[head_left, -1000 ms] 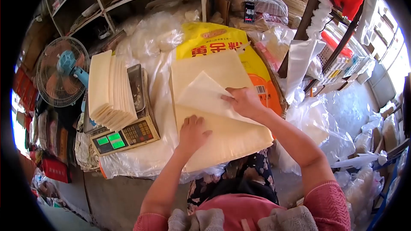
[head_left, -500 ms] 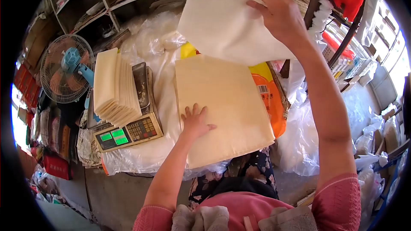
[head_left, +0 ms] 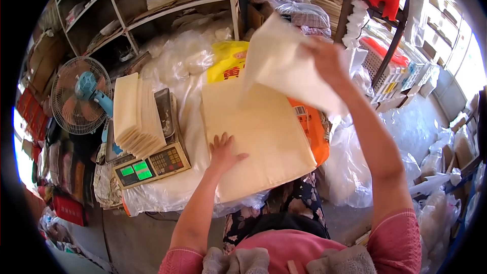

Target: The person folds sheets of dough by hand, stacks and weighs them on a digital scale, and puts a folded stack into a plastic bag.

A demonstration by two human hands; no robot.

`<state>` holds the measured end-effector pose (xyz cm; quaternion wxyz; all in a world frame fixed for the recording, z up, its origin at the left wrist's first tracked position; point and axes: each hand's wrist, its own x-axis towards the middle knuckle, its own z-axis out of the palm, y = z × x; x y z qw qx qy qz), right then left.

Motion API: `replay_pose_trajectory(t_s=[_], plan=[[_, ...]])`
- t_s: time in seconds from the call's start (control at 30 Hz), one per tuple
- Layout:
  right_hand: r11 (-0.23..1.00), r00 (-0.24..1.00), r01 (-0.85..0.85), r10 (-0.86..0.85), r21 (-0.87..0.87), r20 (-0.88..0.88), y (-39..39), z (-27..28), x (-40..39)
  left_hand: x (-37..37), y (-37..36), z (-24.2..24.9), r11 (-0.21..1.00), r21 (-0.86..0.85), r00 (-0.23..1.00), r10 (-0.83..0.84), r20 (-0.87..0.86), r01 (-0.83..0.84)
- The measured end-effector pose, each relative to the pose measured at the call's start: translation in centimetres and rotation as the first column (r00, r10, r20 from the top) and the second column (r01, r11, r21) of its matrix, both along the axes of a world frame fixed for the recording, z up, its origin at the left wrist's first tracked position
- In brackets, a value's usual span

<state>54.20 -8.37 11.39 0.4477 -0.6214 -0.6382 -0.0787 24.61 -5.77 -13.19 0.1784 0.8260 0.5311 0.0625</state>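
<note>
A stack of large cream sheets (head_left: 264, 147), which look like paper or thin cloth, lies in front of me. My left hand (head_left: 225, 155) rests flat on its left part with fingers spread. Above the far right part of the stack, my right hand (head_left: 327, 63) grips the edge of a loose cream sheet (head_left: 276, 53). That sheet is lifted and bent, its lower part hanging over the stack; motion blurs it and the fingers. Left of the stack, a pile of folded cream sheets (head_left: 134, 116) stands on a digital scale (head_left: 152, 165) with lit green displays.
A fan (head_left: 81, 94) stands at the left. Yellow packaging (head_left: 225, 61) and orange packaging (head_left: 314, 134) lie beneath the stack, over plastic sheeting. Shelves (head_left: 177, 5) line the back, and a dark rack post (head_left: 350, 5) rises behind my right hand. Plastic bags (head_left: 350, 172) are at the right.
My right hand has come down and nearer with the loose sheet, closer to the stack. My left hand stays flat on the stack. The view has tilted up a little.
</note>
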Motion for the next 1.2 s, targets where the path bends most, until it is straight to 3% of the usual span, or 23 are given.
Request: replay_pose_trajectory(t_s=[0.07,0.17,0.2,0.27,0.3,0.33,0.4,0.47,0.5,0.6,0.67,0.7,0.73,0.77,0.8,0.83,0.87,0.93,1.0,1.03,1.07,1.17,1.2], plan=[[0.971,0.999,-0.004,-0.005,0.239,0.041,-2.9,4.4,-0.8,-0.1,0.0,0.0,1.0,-0.002,1.0,0.009,0.013,-0.009],[0.934,0.946,-0.146,0.036,0.325,0.321,-7.6,5.3,-2.5,-0.2,-0.3,0.0,1.0,0.007,0.999,0.013,0.034,-0.013],[0.912,0.892,-0.223,0.049,0.344,0.449,-8.9,4.1,-3.2,-0.3,-0.2,-0.8,0.999,-0.026,0.992,0.049,0.114,-0.046],[0.936,0.763,-0.313,0.145,0.164,0.63,-11.7,0.9,-5.1,-0.7,0.0,-4.0,0.99,-0.097,0.956,0.125,0.265,-0.103],[0.93,0.739,-0.355,0.216,0.096,0.638,-12.5,-1.2,-6.0,-1.2,-1.0,-5.9,0.986,-0.165,0.751,0.123,0.649,-0.019],[0.918,0.712,-0.396,0.288,0.027,0.64,-13.1,-3.6,-6.7,-1.5,-1.9,-7.3,0.978,-0.192,0.399,0.143,0.906,0.084],[0.884,0.709,-0.45,0.44,-0.128,0.551,-13.5,-9.1,-7.5,-1.0,-4.9,-3.6,0.978,0.171,0.528,-0.083,0.845,-0.119],[0.847,0.71,-0.449,0.532,-0.285,0.462,-14.2,-13.1,-7.5,-0.6,-7.8,0.2,0.811,0.53,0.682,-0.243,0.69,-0.248],[0.797,0.71,-0.449,0.593,-0.404,0.38,-14.5,-15.1,-7.1,-1.0,-7.9,0.2,0.812,0.566,0.759,-0.279,0.588,-0.14],[0.76,0.719,-0.222,0.551,-0.611,0.424,-15.2,-18.3,-5.1,-3.5,-7.6,0.0,0.793,0.578,0.889,-0.39,0.241,0.191],[0.66,0.679,0.004,0.55,-0.752,0.486,-15.0,-18.7,-2.4,-4.7,-6.7,-0.7,0.833,0.53,0.864,-0.378,0.333,0.16],[0.58,0.676,0.058,0.576,-0.812,0.459,-14.6,-18.7,-0.8,-6.0,-6.3,-1.3,0.864,0.474,0.848,-0.374,0.374,0.172],[0.533,0.828,-0.03,0.487,-0.846,0.278,-14.5,-17.8,0.6,-6.6,-6.2,-1.8,0.893,0.412,0.834,-0.361,0.417,0.181],[0.581,0.882,-0.147,0.443,-0.801,0.16,-14.7,-17.7,2.6,-6.8,-6.8,0.1,0.894,0.414,0.833,-0.357,0.423,0.173],[0.681,0.845,-0.442,0.535,-0.584,-0.015,-14.7,-16.3,3.7,-7.2,-7.4,0.4,0.961,0.262,0.825,-0.214,0.523,0.084],[0.586,0.89,-0.429,0.406,-0.688,-0.209,-14.9,-14.1,4.4,-7.7,-7.8,0.4,0.995,0.099,0.801,-0.059,0.596,0.0],[0.529,0.87,-0.491,0.26,-0.693,-0.418,-14.9,-13.5,5.4,-8.3,-7.9,0.3,0.995,-0.062,0.76,0.098,0.642,-0.077],[0.659,0.545,-0.682,0.17,-0.316,-0.821,-14.3,-13.7,5.3,-8.3,-7.6,0.2,0.976,-0.098,0.672,0.205,0.712,-0.195],[0.683,0.522,-0.683,0.21,-0.259,-0.827,-12.2,-14.0,3.8,-7.8,-6.8,1.0,0.935,-0.228,0.579,0.348,0.737,-0.272],[0.691,0.482,-0.682,0.178,-0.239,-0.858,-10.6,-15.7,3.5,-7.6,-5.8,1.2,0.931,-0.201,0.607,0.353,0.712,-0.306],[0.709,0.589,-0.617,0.128,-0.341,-0.798,-8.9,-17.1,3.4,-7.4,-4.6,1.1,0.927,-0.156,0.618,0.345,0.706,-0.34],[0.816,0.658,-0.447,0.023,-0.367,-0.752,-4.0,-19.7,1.3,-5.5,-2.1,1.3,0.884,-0.03,0.644,0.362,0.674,-0.466],[0.841,0.68,-0.399,0.005,-0.365,-0.733,-2.5,-21.0,1.0,-4.5,-2.1,1.5,0.863,0.21,0.753,0.253,0.607,-0.46]])
